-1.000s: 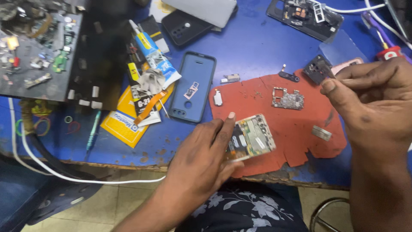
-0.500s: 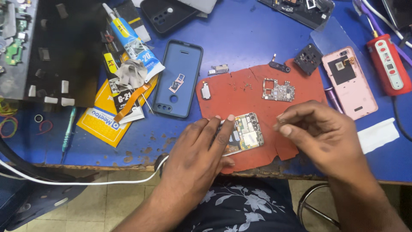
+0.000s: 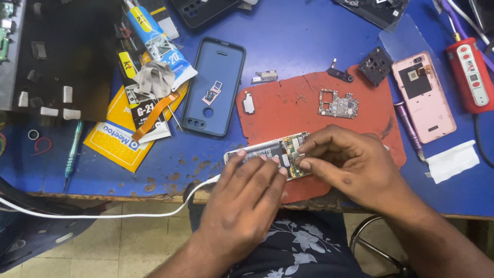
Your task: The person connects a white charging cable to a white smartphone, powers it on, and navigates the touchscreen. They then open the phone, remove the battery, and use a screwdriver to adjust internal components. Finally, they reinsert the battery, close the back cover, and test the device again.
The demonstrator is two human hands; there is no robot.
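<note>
An opened phone (image 3: 272, 151) with its circuit parts exposed lies at the front edge of a red work mat (image 3: 309, 108). My left hand (image 3: 244, 201) rests on its near side, fingertips pressing the frame. My right hand (image 3: 347, 164) covers the phone's right end, thumb and forefinger pinched on a small part inside it. A loose circuit board (image 3: 337, 104) lies on the mat behind my hands.
A dark blue phone case (image 3: 216, 85) holding a small part lies left of the mat. A pink phone back (image 3: 423, 98), a red tool (image 3: 471, 77), a white tissue (image 3: 453, 161), a camera module (image 3: 375, 65), glue tubes (image 3: 154, 41) and a screwdriver (image 3: 72, 152) lie around.
My right hand came down from the right side onto the phone's right end. My left hand stayed on the phone. The view shifted closer over the mat.
</note>
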